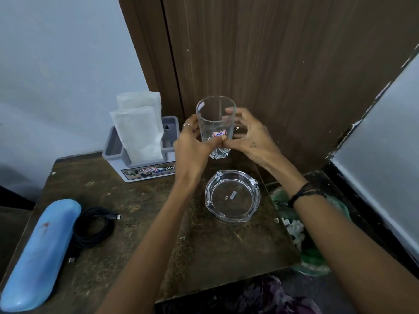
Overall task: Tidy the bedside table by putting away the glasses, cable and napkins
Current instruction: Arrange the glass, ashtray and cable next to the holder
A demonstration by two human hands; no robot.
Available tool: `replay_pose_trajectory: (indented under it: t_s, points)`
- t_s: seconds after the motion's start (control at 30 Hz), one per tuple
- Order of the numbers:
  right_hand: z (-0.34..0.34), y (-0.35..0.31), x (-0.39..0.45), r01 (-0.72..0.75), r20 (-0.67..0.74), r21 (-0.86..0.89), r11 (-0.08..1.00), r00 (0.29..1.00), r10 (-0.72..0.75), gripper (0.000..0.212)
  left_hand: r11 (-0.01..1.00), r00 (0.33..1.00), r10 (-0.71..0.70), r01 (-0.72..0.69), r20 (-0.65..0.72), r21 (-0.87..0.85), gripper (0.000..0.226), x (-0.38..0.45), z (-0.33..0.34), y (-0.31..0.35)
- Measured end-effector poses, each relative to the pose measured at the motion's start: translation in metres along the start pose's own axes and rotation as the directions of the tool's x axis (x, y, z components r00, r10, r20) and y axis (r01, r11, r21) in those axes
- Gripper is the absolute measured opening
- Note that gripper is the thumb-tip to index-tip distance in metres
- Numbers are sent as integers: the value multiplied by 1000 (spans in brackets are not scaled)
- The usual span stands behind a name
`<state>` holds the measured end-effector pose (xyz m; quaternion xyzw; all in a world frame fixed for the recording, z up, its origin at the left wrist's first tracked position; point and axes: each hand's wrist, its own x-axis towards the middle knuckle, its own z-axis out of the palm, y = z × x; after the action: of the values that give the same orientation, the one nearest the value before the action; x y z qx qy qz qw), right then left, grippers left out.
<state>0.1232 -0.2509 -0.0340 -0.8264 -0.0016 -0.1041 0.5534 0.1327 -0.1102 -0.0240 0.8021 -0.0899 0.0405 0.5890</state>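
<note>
Both hands wrap a clear drinking glass (215, 125) at the far side of the bedside table (145, 236), the left hand (192, 143) and right hand (246, 134) curled round its lower half, thumbs meeting under the label; it appears lifted; keep it upright and set it down clear of the glass ashtray (232, 196); napkins (138, 130) stand in the grey holder (118, 155) far left; the black cable (95, 227) lies coiled beside the blue glasses case (40, 252), near left.

I see dim, flat indoor light with soft shadows, faint glare on the tumbler (215, 125) at twelve o'clock, and wide-angle bending toward every edge.
</note>
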Motion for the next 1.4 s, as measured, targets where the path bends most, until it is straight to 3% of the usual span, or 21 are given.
replay_pose_trajectory:
  t_s: [0.2,0.37,0.57,0.9,1.4]
  points:
    - [-21,-47,-24,65,-42,1,998,997,-65,71,996,996,88,-89,-27,-22,65,-22,-17,45]
    - [-27,-69,-65,16,-56,16,1000,998,-15,71,996,996,84,-84,30,15,60,-54,-30,66]
    - [-14,-54,-105,-70,-77,37,997,994,73,71,999,994,-37,39,103,-11,66,-85,-29,44]
    - [2,-20,-108,-163,-71,27,986,984,164,70,996,978,-92,88,189,33,73,-75,-18,9]
    - [2,-22,-113,-155,-69,-26,988,986,153,69,998,971,-57,48,232,41,76,-83,-24,6]
